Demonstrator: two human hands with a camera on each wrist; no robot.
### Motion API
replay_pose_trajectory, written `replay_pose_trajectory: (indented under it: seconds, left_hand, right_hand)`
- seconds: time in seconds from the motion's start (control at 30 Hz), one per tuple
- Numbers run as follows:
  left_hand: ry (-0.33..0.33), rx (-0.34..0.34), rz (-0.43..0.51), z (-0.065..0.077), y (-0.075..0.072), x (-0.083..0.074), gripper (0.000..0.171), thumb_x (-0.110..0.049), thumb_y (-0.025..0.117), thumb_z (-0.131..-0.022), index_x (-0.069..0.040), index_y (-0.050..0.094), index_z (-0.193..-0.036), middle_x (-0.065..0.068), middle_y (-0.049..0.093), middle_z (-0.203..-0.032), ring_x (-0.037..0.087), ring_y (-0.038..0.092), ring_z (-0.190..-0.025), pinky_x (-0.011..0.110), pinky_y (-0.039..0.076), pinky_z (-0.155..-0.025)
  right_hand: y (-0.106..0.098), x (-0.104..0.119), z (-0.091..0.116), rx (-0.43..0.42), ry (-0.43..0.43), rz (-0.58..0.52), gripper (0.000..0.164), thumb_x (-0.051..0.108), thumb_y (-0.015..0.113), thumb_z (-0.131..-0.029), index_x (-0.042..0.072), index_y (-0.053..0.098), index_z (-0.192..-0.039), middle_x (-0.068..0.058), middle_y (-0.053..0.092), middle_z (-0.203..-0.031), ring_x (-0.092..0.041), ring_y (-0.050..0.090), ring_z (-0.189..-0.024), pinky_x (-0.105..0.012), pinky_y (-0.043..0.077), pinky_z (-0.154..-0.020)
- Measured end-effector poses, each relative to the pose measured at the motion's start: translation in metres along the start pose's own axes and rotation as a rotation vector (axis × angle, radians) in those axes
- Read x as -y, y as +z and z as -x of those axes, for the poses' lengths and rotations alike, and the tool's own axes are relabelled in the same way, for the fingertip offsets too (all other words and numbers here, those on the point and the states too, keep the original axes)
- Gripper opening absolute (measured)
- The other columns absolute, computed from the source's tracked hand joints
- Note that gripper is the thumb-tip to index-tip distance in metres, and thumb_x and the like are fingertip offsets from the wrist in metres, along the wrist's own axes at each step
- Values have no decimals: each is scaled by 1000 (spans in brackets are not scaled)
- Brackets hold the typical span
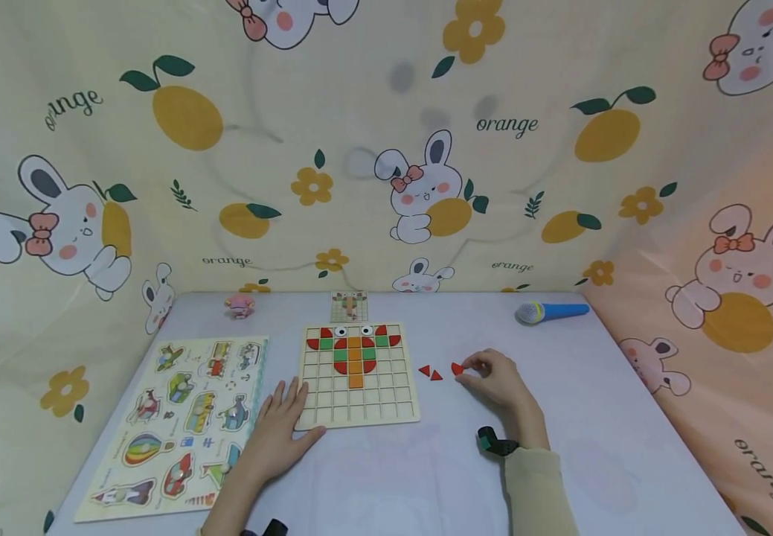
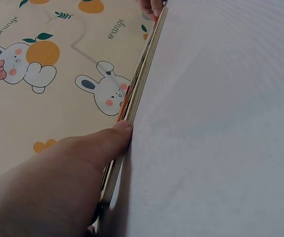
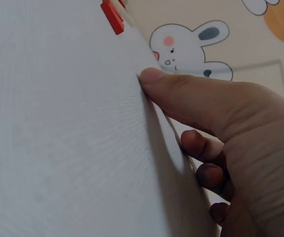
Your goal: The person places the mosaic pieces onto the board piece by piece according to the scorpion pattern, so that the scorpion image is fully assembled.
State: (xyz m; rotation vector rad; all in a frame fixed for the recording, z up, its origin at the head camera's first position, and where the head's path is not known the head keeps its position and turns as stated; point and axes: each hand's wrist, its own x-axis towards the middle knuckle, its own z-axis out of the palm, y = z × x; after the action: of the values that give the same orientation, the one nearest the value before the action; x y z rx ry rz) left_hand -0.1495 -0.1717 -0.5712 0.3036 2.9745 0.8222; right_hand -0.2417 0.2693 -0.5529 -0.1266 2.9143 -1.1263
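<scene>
A square grid board [image 1: 386, 406] lies mid-table, with red, green and orange pieces and two eye pieces [image 1: 367, 331] set in its upper part. My left hand [image 1: 281, 432] rests at the board's lower left corner, fingers spread and the thumb along the near edge. In the left wrist view that thumb [image 2: 117, 136] touches the board's side. Right of the board, my right hand [image 1: 501, 381] pinches a red curved-edge piece [image 1: 457, 368] between thumb and index finger, low at the tabletop. Its thumb hides the piece in the right wrist view. Two red triangles [image 1: 436, 375] lie between board and right hand.
A picture puzzle board [image 1: 178, 424] with vehicle shapes lies on the left. Behind the grid board stands a small pattern card [image 1: 349, 306]. A pink toy [image 1: 239, 306] sits at the back left, and a blue toy microphone [image 1: 553, 312] lies at the back right.
</scene>
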Motion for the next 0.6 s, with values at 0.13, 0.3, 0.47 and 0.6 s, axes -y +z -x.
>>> replay_pose_trajectory:
  seconds: [0.13,0.3,0.47,0.6]
  left_hand:
    - [-1,2,-1,0,-1,-1,94,-58,66,-99,-3,31,-166,18,18,-175,44,5,-163,64,8,-131]
    - [-4,7,5,0,-1,-2,94,-57,66,-99,-3,29,-166,18,18,-175,44,4,-163,64,7,-131]
    - [0,7,-3,0,-1,0,94,-58,65,-99,-3,30,-166,19,17,-175,44,4,-163,64,8,-130]
    - [3,6,-5,-1,0,1,94,-59,65,-99,-2,30,-166,18,18,-175,44,5,-163,64,8,-131]
  right_hand:
    - [1,-1,-1,-14,-38,19,22,27,84,-93,14,77,-110,-5,66,-105,-24,57,-101,-41,52,-90]
    - [2,2,-3,-28,-70,40,23,24,82,-95,11,76,-113,-5,66,-102,-23,57,-97,-39,52,-88]
    - [4,11,-6,-49,-65,18,29,25,82,-96,9,74,-119,-6,66,-104,-23,57,-98,-39,53,-89]
    - [8,33,-8,-70,-67,-29,31,24,80,-97,7,73,-123,-7,64,-104,-24,54,-96,-36,48,-82]
